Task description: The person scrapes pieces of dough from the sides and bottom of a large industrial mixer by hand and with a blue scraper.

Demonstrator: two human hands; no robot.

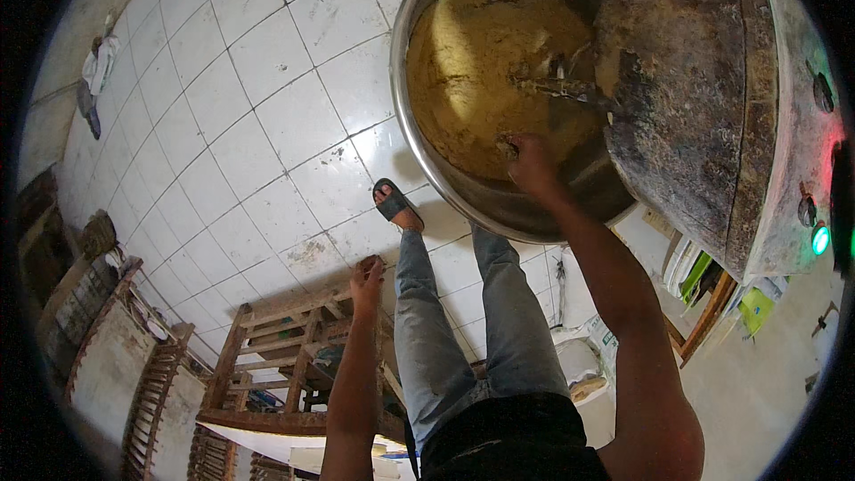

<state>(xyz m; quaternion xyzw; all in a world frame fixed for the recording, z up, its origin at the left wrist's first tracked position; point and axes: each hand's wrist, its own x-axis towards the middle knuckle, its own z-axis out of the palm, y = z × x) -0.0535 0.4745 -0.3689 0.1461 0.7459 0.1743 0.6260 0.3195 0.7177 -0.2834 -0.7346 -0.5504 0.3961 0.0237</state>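
A large steel mixing bowl [403, 80] stands at the upper right, holding a yellow-brown doughy mass [472, 116]. A metal mixer hook [561, 87] reaches into this mass from the worn, stained mixer head [686, 107]. My right hand [534, 167] is inside the bowl near its close side, fingers closed at the surface of the mass. A small clump of the dough shows at the fingertips. Down at my left side hangs my left hand [366, 283], its fingers loosely bent and apart, holding nothing. It is close to my left leg and a wooden rack.
A wooden slatted rack [285, 356] stands at the lower left. Lit green and red lamps and knobs [807, 210] sit on the mixer's right side. White sacks [588, 356] lie beside my right leg. White tiled floor [294, 142] spreads left of the bowl.
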